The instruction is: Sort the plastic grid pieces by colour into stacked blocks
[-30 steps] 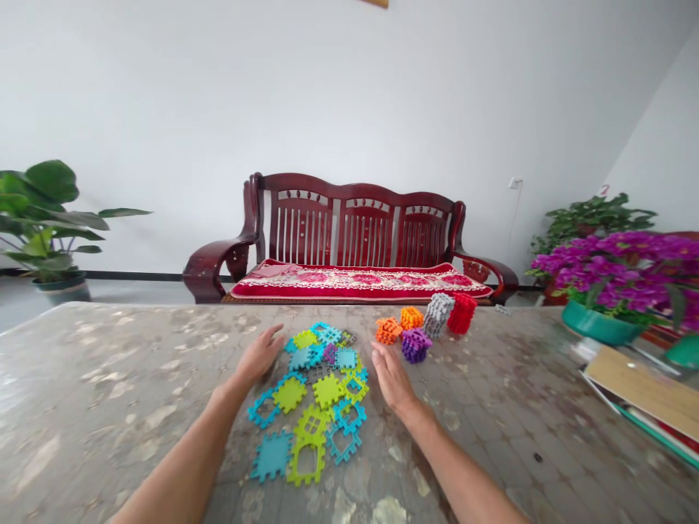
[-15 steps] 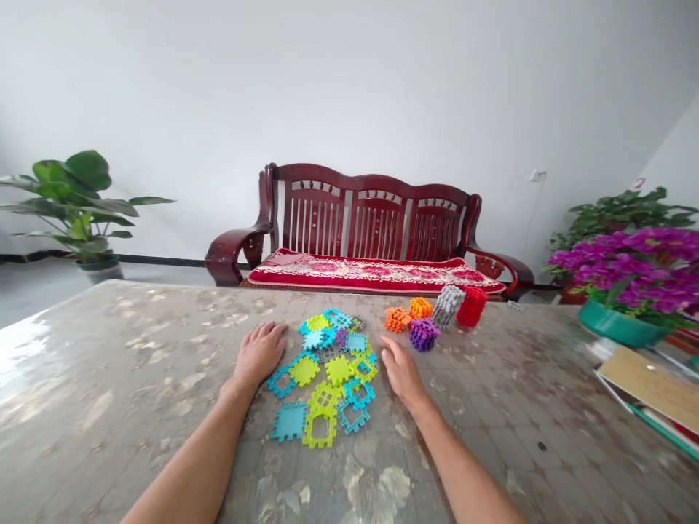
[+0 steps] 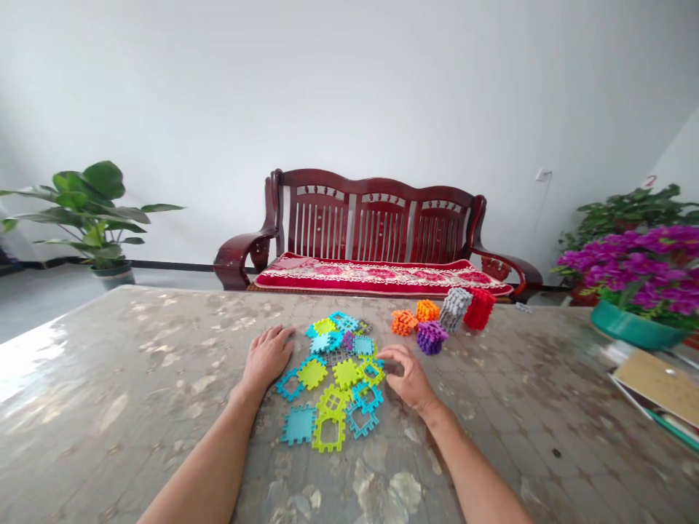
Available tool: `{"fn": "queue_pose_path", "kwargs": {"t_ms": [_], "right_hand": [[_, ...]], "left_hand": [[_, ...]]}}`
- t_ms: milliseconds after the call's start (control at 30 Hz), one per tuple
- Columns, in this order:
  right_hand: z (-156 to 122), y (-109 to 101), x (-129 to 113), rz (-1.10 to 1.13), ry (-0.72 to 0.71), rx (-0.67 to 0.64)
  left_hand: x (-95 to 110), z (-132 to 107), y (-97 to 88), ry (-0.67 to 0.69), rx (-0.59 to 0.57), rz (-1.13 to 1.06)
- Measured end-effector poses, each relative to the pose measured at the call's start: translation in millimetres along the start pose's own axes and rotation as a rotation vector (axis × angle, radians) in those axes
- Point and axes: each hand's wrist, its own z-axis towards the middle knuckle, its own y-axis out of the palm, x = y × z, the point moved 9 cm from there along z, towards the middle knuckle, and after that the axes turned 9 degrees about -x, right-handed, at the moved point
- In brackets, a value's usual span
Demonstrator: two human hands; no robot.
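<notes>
Several flat, notched plastic building panels lie in a loose pile before me, in blue, green and grey. My left hand (image 3: 268, 356) rests flat on the table, left of the pile, and holds nothing. At the pile's right edge is my right hand (image 3: 408, 378), its fingers curved and the thumb apart. Its fingertips are close to a green panel with an opening (image 3: 371, 372); whether they touch it I cannot tell. A solid green panel (image 3: 346, 374) lies further in. Nearest me are a solid blue panel (image 3: 299, 424) and a green frame panel (image 3: 329, 434).
Beyond my right hand stand stacked panels: orange (image 3: 404, 322), purple (image 3: 431, 337), grey (image 3: 455, 309) and red (image 3: 480, 308). A teal flower pot (image 3: 633, 320) and a brown folder (image 3: 652, 375) are at the right. Behind the table (image 3: 180, 349) is a wooden bench (image 3: 376, 218).
My right hand has bent its fingers and come closer to the pile's right edge. My left hand stays flat on the table. The whole view has shifted slightly.
</notes>
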Motion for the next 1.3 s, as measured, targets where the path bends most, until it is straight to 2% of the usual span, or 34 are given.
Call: {"fn": "queue_pose_path", "kwargs": {"t_ms": [100,200,333,433,533,700,833,933,1067,1300], "right_hand": [[-3,7,-14,-0.124,-0.044,-0.077],[-4,12,-23,-0.220,-0.030,-0.144],[-4,13,-31,-0.233,0.009,-0.170],[-3,11,-32,-0.178,0.002,-0.140],[-3,0,-17,-0.076,0.069,-0.008],[-11,-27,27,0.030,0.260,0.275],[-13,-38,52,-0.030,0.358,0.301],[-12,-46,59,-0.122,0.354,0.300],[-13,-50,54,-0.275,0.333,0.315],[-9,-36,23,-0.522,0.291,0.198]], "left_hand": [[-1,0,0.2,-0.010,0.005,-0.009],[-2,1,0.1,-0.022,-0.005,-0.016],[-2,5,1.4,-0.005,-0.029,-0.027],[-4,9,2.8,-0.001,-0.034,-0.047],[-5,11,3.5,-0.001,-0.034,-0.047],[-5,11,3.2,0.004,-0.035,-0.022],[-7,12,4.2,-0.002,-0.026,-0.030],[-8,12,4.6,-0.004,-0.018,-0.036],[-8,12,4.0,-0.005,-0.015,-0.045],[-8,11,3.5,-0.012,-0.011,-0.057]]}}
